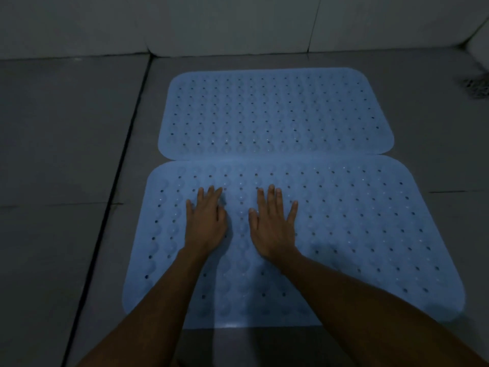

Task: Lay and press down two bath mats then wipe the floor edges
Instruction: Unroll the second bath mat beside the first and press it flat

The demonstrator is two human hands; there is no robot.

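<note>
Blue perforated rubber, the near bath mat (357,234) lies flat on our grey tiled floor (66,181), its far edge touching the far bath mat (275,112). Our left hand (205,221) and right hand (274,226) rest open, palms down, on the near mat.

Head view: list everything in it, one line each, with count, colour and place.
far bath mat: one, light blue with holes, flat on the floor near the wall.
near bath mat: one, light blue with holes, flat on the floor; its far edge meets the far mat.
floor: grey tiles with dark joints, all around the mats.
wall: pale tiles, across the top.
floor drain: one, dark, far right edge.
left hand: open, palm down on the near mat, left of centre.
right hand: open, fingers spread, palm down on the near mat beside the left.
</note>
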